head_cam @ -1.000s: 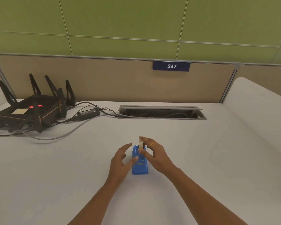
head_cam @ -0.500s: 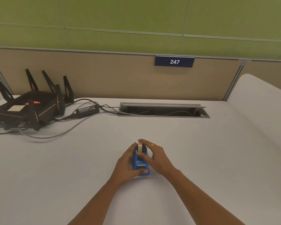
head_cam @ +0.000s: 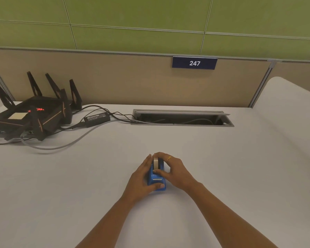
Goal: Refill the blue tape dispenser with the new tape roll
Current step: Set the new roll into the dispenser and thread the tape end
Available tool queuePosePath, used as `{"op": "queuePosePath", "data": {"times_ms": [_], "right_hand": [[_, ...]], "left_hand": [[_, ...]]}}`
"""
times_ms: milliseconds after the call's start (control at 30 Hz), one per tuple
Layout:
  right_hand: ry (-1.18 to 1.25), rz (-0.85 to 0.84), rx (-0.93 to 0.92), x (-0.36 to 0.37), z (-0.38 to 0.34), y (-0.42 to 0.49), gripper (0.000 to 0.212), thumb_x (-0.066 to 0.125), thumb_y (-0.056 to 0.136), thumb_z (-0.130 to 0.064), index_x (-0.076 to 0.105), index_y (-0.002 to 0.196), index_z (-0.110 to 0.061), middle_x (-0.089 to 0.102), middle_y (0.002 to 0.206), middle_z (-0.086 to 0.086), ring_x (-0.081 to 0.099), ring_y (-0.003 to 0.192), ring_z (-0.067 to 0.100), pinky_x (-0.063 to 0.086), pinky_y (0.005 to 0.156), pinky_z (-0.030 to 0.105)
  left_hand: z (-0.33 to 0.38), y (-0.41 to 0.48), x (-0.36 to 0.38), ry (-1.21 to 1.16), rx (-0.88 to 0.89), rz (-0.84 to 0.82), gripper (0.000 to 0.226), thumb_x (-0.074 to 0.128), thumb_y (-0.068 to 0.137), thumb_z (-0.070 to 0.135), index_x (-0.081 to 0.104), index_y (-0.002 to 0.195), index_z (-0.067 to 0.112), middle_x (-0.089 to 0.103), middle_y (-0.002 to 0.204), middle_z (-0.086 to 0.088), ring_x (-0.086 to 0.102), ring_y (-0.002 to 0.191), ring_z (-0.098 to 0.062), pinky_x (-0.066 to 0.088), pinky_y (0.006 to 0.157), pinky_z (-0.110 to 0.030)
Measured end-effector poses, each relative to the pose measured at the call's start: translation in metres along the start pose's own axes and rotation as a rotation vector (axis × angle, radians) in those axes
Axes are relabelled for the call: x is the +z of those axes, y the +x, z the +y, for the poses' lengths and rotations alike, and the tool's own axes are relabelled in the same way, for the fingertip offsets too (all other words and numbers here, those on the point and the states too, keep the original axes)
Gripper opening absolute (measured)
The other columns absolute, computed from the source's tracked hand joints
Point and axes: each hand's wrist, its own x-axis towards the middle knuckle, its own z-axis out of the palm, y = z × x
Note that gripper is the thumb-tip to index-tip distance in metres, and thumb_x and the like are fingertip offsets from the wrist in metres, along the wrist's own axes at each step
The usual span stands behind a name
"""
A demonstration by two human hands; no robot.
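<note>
Left hand (head_cam: 141, 178) now clamps the blue tape dispenser (head_cam: 157, 181), well in front of the cable tray (head_cam: 183, 118), while right hand (head_cam: 174, 170) pinches the tape roll (head_cam: 156, 162), seemingly seated in its cradle.

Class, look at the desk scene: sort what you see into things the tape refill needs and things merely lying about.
Part of the job:
blue plastic tape dispenser
pale tape roll sitting in it
left hand, right hand

Just lying about:
black router with antennas
black power adapter
grey cable
open metal cable tray
blue "247" sign
</note>
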Motion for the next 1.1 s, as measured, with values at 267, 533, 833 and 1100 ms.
{"op": "queuePosePath", "data": {"times_ms": [267,533,833,1100], "right_hand": [[0.006,0.030,0.002,0.0021,0.0022,0.0013,0.047,0.068,0.080,-0.020,0.051,0.124,-0.017,0.060,0.124,0.001,0.049,0.107,0.001,0.026,0.085,-0.010],[0.042,0.048,0.013,0.0055,0.0038,-0.0013,0.051,0.067,0.082,-0.022,0.048,0.129,-0.018,0.055,0.133,0.000,0.048,0.117,0.003,0.025,0.090,-0.009],[0.013,0.012,0.012,0.0039,0.0077,-0.0012,0.058,0.069,0.080,-0.023,0.044,0.133,-0.018,0.051,0.137,0.000,0.041,0.118,-0.002,0.021,0.092,-0.010],[0.083,0.023,0.036,0.0041,0.0074,-0.0010,0.047,0.061,0.086,-0.022,0.047,0.130,-0.018,0.053,0.135,-0.001,0.044,0.117,-0.001,0.025,0.088,-0.010]], "left_hand": [[-0.0013,-0.0006,-0.0002,0.002,0.005,0.003,0.090,0.077,0.063,0.033,0.016,0.127,0.050,0.025,0.147,0.018,0.027,0.134,-0.001,0.024,0.095,0.005],[0.0004,-0.0016,-0.0010,0.038,0.024,-0.010,0.092,0.076,0.069,0.026,0.009,0.128,0.049,0.019,0.147,0.018,0.024,0.130,0.005,0.022,0.090,0.008],[0.0019,-0.0019,-0.0018,0.063,0.042,-0.016,0.096,0.075,0.070,0.026,0.001,0.127,0.045,0.015,0.145,0.018,0.019,0.131,0.004,0.020,0.090,0.009],[0.0006,-0.0022,-0.0018,0.024,0.046,-0.005,0.094,0.077,0.067,0.027,0.009,0.129,0.048,0.020,0.149,0.015,0.024,0.131,0.005,0.024,0.094,0.005]]}}
